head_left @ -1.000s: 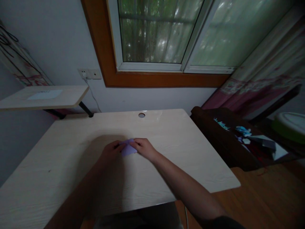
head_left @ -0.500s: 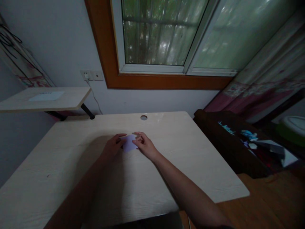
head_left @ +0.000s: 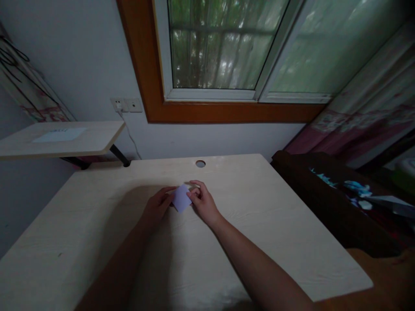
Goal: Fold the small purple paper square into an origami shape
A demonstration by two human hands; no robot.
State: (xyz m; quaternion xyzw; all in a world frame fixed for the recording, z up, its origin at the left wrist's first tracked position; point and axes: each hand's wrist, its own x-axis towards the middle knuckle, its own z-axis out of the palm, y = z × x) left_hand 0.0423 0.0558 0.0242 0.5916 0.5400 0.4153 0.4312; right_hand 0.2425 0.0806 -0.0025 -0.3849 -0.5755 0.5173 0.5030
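Observation:
A small square of pale purple paper (head_left: 182, 198) is held between my two hands, turned so that one corner points toward me. My left hand (head_left: 158, 203) pinches its left corner between thumb and fingers. On the opposite side, my right hand (head_left: 202, 200) grips the right corner, thumb on top and index finger stretched out beyond the far edge. Both hands are just over the light wood-grain desk (head_left: 246, 216), around its middle. Whether the paper touches the desktop I cannot tell.
A raised shelf (head_left: 97, 134) on black legs stands at the back left, with a paper sheet (head_left: 60, 134) on it. A round cable hole (head_left: 200, 163) lies near the desk's rear edge. To the right is a dark brown piece of furniture (head_left: 311, 203) with blue and white items.
The purple paper has turned, so a corner now points toward me instead of an edge. Both hands have shifted their hold on it. The view has moved slightly.

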